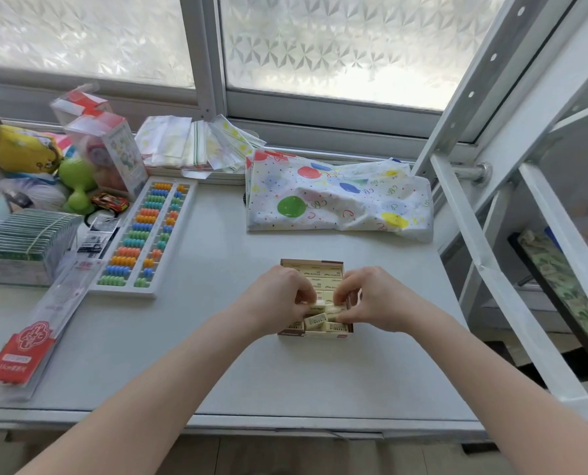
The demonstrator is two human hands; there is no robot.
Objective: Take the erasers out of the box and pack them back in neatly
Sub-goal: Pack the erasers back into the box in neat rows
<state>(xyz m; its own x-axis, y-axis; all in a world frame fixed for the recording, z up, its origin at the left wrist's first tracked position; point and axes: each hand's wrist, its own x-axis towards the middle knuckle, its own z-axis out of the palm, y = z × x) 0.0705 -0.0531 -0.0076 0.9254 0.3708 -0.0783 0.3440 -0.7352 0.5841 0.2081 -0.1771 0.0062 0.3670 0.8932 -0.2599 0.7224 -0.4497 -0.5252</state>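
A small brown cardboard box (311, 262) sits on the white table, in front of me at the centre. Cream erasers (320, 281) lie in neat rows in its far half; those near the front (316, 320) are tilted and loose. My left hand (275, 299) reaches in from the left with fingers pinched on erasers in the middle of the box. From the right, my right hand (375, 298) pinches erasers too. The hands hide the box's middle section.
A colourful abacus (145, 234) lies to the left, with a red-labelled packet (35, 337), a stack of green card packs (25, 241) and toys beyond. A balloon-print plastic bag (337, 197) lies behind the box. A white metal shelf frame (491, 234) stands at the right.
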